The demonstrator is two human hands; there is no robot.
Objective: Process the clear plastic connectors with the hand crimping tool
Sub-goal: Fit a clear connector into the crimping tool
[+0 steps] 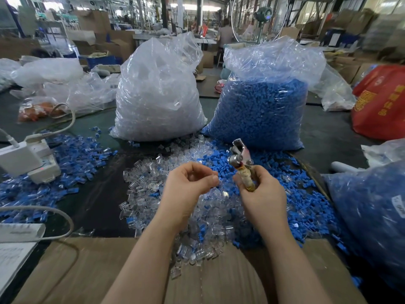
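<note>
Right hand (262,194) grips the hand crimping tool (241,163) by its tape-wrapped handle, metal head tilted up and to the left, above the parts. Left hand (188,185) is raised just beside it, fingers curled in toward the thumb; can't tell whether it pinches a connector, nothing clearly visible between the fingertips. Hands are close, not touching.

Clear plastic connectors (151,189) lie in a loose heap on the dark surface (103,207) directly under both hands, spilling onto the cardboard sheet (92,270) at the near edge. Blue plastic parts (306,205) are mixed in and spread right of the heap; another scatter of blue and clear pieces sits far left. Behind the heap: bag of clear parts (157,95) on the left, bag of blue parts (263,110) on the right, both upright. White power adapter (28,159) with cable at left.
</note>
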